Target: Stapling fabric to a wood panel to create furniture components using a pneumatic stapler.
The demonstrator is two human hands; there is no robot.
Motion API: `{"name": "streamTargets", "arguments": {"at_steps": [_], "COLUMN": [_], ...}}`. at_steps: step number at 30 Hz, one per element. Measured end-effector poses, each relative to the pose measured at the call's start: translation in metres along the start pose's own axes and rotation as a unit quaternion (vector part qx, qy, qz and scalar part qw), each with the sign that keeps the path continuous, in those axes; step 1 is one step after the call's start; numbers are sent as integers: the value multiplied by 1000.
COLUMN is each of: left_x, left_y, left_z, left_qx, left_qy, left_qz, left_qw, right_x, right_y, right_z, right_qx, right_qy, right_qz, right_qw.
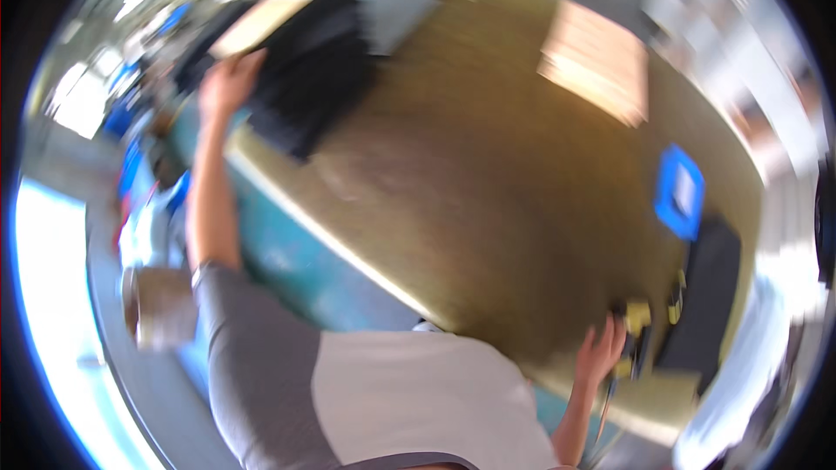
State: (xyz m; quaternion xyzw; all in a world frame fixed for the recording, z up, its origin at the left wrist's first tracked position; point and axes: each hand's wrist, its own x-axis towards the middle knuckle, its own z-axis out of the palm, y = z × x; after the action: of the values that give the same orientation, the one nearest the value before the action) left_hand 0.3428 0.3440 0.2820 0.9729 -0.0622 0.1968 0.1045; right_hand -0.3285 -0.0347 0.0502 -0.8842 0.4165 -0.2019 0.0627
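My left hand (230, 85) reaches to the far left, its fingers closed at the near corner of a flat tan cardboard piece (263, 23). Beneath that piece spreads black cloth (318, 78), hanging partly over the table's edge. Low on the right, my right hand (599, 352) has its fingers stretched apart and appears to hold nothing. Right beside its fingertips lies a yellow-and-black object (637, 320), too blurred to name. Motion smears the whole picture, so finer detail is lost.
The brown tabletop (488, 174) carries a light tan sheet or stack (596, 61) at the far right. A blue frame-like tray (680, 193) and a dark flat piece (710, 296) lie along the right side. A grey sheet (401, 17) adjoins the black cloth.
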Motion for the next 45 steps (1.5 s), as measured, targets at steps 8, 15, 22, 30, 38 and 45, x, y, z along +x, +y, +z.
{"name": "streamTargets", "arguments": {"at_steps": [8,15,22,30,38,45], "left_x": [130,-29,-281,-470,-589,-587], "left_y": [-213,-18,217,393,534,534], "left_z": [19,48,76,70,64,69], "left_qx": [49,33,-277,-510,-441,-441], "left_qy": [67,282,-137,-529,-781,-762], "left_qz": [180,305,370,287,-72,-66], "left_qw": [980,909,876,614,436,469], "right_x": [39,41,64,86,67,54], "right_y": [20,74,245,256,152,166], "right_z": [29,-19,-23,-32,-73,-53], "right_qx": [-49,107,2,109,158,381], "right_qy": [-32,114,95,127,117,78], "right_qz": [-139,-26,175,143,-38,131], "right_qw": [989,987,980,975,980,912]}}
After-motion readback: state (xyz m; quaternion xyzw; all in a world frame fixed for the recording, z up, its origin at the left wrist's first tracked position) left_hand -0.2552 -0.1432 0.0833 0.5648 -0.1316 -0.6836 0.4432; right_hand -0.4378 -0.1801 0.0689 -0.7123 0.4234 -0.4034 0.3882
